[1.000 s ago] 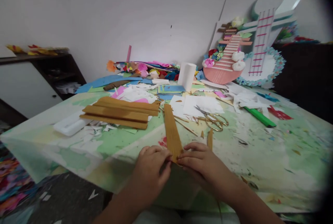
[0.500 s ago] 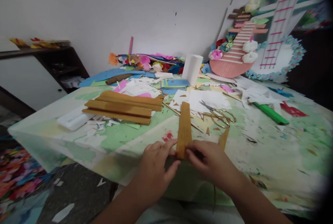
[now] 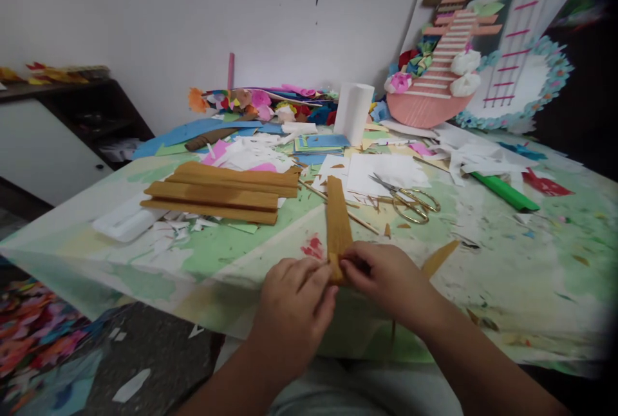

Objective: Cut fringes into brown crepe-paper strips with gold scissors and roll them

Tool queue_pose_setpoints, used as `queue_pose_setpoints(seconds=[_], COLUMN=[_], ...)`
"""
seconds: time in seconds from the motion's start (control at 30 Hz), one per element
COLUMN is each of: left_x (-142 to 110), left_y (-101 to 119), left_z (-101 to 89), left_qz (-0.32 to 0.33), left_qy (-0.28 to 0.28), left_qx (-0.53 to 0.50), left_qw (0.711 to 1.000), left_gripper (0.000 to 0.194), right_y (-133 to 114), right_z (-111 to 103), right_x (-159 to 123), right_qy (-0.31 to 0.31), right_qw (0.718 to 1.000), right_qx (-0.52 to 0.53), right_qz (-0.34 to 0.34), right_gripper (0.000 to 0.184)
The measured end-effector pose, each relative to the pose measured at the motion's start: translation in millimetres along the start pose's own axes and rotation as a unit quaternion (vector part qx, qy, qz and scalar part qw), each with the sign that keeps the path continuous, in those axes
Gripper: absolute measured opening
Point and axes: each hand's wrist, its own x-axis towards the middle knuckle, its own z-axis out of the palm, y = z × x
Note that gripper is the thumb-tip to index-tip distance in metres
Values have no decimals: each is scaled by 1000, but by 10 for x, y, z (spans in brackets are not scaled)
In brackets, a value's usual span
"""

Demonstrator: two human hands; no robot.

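Note:
A mustard-brown crepe paper strip point(image 3: 338, 219) lies lengthwise before me, its near end at the table's front edge. My left hand point(image 3: 295, 303) is closed on the left side of that end, fingertips on a small folded-over part. From the right, my right hand point(image 3: 389, 281) pinches the same end between thumb and fingers. Beside my right wrist lies a pointed brown paper scrap point(image 3: 440, 259). Gold-handled scissors point(image 3: 410, 202) rest past the strip, to its right. A thin wooden stick point(image 3: 363, 223) shows just beyond the strip.
Folded brown crepe paper point(image 3: 212, 196) lies at the left by a white plastic object point(image 3: 126, 219). White sheets point(image 3: 386, 171), a white paper roll point(image 3: 355, 113) and a green roll point(image 3: 505, 192) are farther back. A paper-craft lute shape point(image 3: 429, 109) leans against the wall.
The strip's near end now shows a small fold under my fingers. My left fingers have drawn in closer to it. The whole view has shifted slightly.

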Motion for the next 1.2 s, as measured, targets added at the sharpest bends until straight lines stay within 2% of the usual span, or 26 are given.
queue_pose_setpoints(seconds=[0.13,0.27,0.43,0.77,0.93,1.2], left_x=[-61,-72,-66,-81,-71,-71], left_y=[22,35,43,65,76,62], left_z=[10,23,23,8,8,55], left_qz=[36,46,63,56,67,75], left_qy=[-2,-16,-7,-30,-18,-26], left_qx=[52,66,84,67,79,95], left_qw=[998,997,994,996,995,992], left_gripper=[25,22,23,29,28,28], right_y=[-8,-13,-13,-5,-1,-17], right_z=[1,4,0,9,18,59], right_x=[11,20,37,48,39,42], right_qy=[1,-3,-10,-23,-19,-15], right_qw=[1000,999,999,999,999,997], right_qx=[-23,-43,-50,-27,-29,-79], right_qz=[10,7,6,5,9,7], right_gripper=[16,15,14,15,16,19])
